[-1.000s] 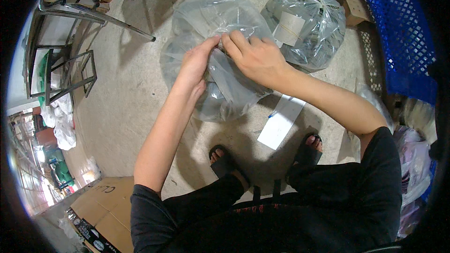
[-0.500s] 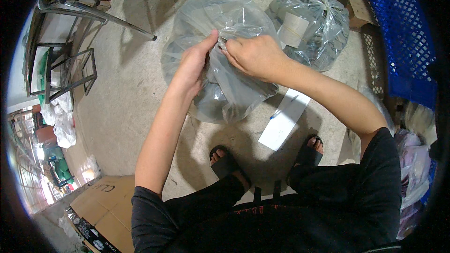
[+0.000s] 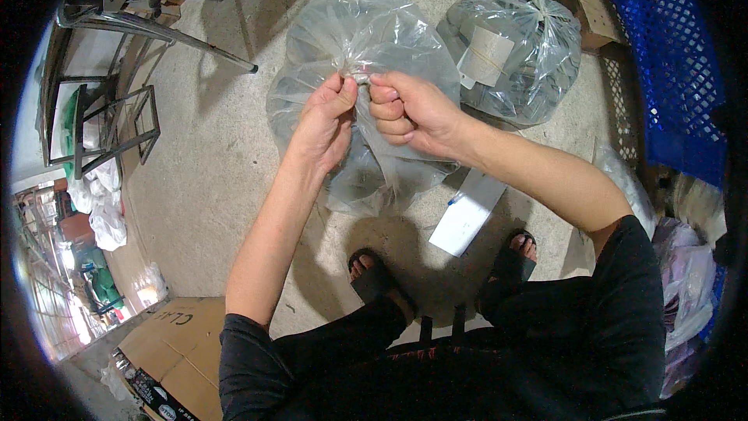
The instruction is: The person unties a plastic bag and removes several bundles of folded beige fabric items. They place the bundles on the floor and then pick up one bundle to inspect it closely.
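A grey concrete floor (image 3: 210, 179) spreads under everything, with marks and shadows on it. The person stands on it in black clothes (image 3: 499, 366). At the right side there is a blue plastic crate (image 3: 678, 70) with many small holes in its wall. The large clear bag (image 3: 389, 27) lies on the floor in front of the person's feet, just under both hands; something grey shows through its plastic, but I cannot tell what it is. To the right of it sits a tied bag (image 3: 522, 90), also clear, with grey contents. In the lower left corner is a brown cardboard box (image 3: 179, 343). A white paper sheet (image 3: 463, 226) lies on the floor, between the large clear bag and the black sandals (image 3: 375, 281). The left hand (image 3: 323, 121) is pinching the plastic between its thumb and bent forefinger. The right hand (image 3: 417, 113) has its fingers curled into a fist, and it pinches the plastic close beside the left one. A tan card (image 3: 489, 54) is at the left side of the tied bag. Between the two hands is the gathered neck (image 3: 358, 76), bunched tightly. Smallest is a blue object (image 3: 451, 202) at the paper's left edge.
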`<state>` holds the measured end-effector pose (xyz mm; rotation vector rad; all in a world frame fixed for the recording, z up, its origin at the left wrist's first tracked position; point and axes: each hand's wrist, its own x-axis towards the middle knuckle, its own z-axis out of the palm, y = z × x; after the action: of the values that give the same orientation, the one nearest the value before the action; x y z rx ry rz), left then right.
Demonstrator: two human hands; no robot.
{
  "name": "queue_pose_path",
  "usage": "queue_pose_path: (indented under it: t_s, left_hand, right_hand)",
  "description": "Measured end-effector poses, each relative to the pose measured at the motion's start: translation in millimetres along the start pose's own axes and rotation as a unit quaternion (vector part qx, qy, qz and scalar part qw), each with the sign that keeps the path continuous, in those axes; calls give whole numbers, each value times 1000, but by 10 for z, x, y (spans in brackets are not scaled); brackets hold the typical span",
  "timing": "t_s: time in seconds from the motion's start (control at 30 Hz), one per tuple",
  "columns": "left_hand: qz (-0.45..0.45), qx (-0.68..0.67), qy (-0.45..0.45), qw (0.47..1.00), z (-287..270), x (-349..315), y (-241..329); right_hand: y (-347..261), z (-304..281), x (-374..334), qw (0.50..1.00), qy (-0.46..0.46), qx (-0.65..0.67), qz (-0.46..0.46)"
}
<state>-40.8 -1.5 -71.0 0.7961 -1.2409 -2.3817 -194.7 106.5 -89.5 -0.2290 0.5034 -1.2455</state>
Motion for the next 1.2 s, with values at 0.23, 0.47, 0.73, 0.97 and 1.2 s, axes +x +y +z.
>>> queue_pose_path:
  t_s: [0.23,0.47,0.73,0.97,1.2]
  left_hand:
    - [38,74,-6,997,-10,-14,11]
    - [77,263,-10,962,26,25,145]
    - [66,239,38,968,128,59,99]
    - [-10,161,132,978,350,56,186]
    - [-114,101,166,974,330,47,318]
  right_hand:
    - [-15,-102,55,967,-117,211,83]
    - [-165,-184,13,976,-92,130,147]
    - [-447,-24,-133,961,44,-253,100]
    - [-196,209,-361,455,233,-812,-280]
    - [-149,84,-324,240,177,-869,-396]
